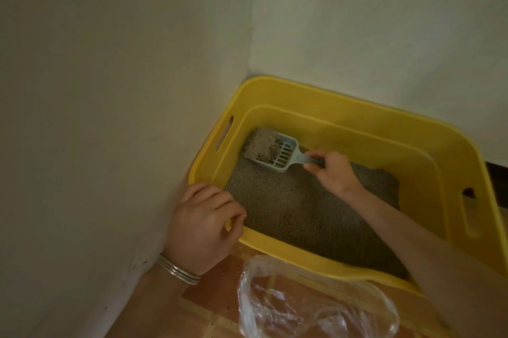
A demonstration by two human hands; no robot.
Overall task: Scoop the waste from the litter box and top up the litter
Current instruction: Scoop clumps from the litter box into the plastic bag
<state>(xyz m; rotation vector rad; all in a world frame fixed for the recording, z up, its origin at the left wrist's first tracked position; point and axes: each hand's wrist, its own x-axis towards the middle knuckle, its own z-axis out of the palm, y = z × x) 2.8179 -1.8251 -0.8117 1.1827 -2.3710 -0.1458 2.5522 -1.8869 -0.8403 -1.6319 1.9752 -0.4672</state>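
Floor: orange-brown tiles (209,302) with pale yellow border strips, seen only at the near edge.
Room: a corner where two plain pale walls (110,62) meet; the light is dim.
Litter box (357,139): a yellow plastic tub pushed into that corner, its left side close to the left wall. It has a stepped rim and a handle slot (224,132) cut in the left wall.
Litter (297,211): grey granules covering the bottom of the box.
Scoop (283,154): pale blue and slotted, held above the litter at the far left of the box, carrying a grey clump (261,145) at its front.
Right hand (334,172): inside the box, fingers wrapped round the scoop's handle.
Left hand (203,225): fingers curled over the rim at the box's near left corner; silver bangles (178,270) on the wrist.
Plastic bag (316,307): clear and crumpled, lying open on the tiles just in front of the box.
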